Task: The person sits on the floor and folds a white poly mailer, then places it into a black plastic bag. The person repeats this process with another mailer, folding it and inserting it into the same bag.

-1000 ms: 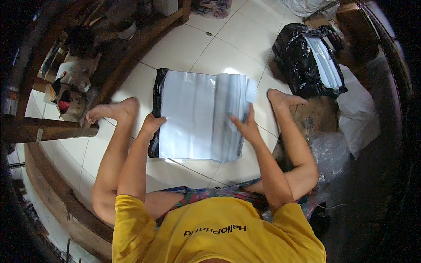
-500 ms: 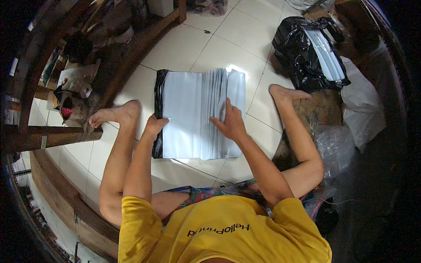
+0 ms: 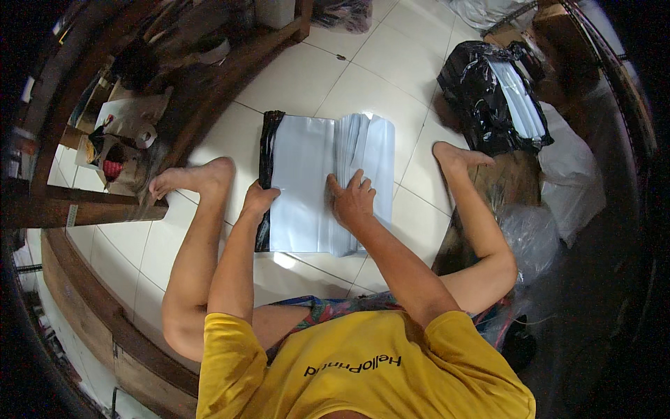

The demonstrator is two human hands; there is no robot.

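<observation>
Between my legs on the floor lies a thick stack of pale, glossy sheets (image 3: 303, 185). Crumpled black plastic (image 3: 265, 157) runs along its left edge. My left hand (image 3: 261, 198) grips that edge, thumb on top and the other fingers hidden below. My right hand (image 3: 354, 202) rests on the fanned ridge of sheet edges right of the middle, its fingers apart and pointing away from me. To the right of the ridge, more of the stack lies flat.
My bare feet flank the stack on the tiled floor (image 3: 377, 63). A black plastic bag (image 3: 471, 91) with similar pale sheets (image 3: 518, 101) showing stands at the far right, near clear plastic (image 3: 527, 241). Wooden furniture (image 3: 91, 213) borders the left side.
My right hand has moved left and slightly nearer across the sheets. The raised ridge of edges looks looser and more spread. My left hand keeps its hold; the whole view has shifted slightly.
</observation>
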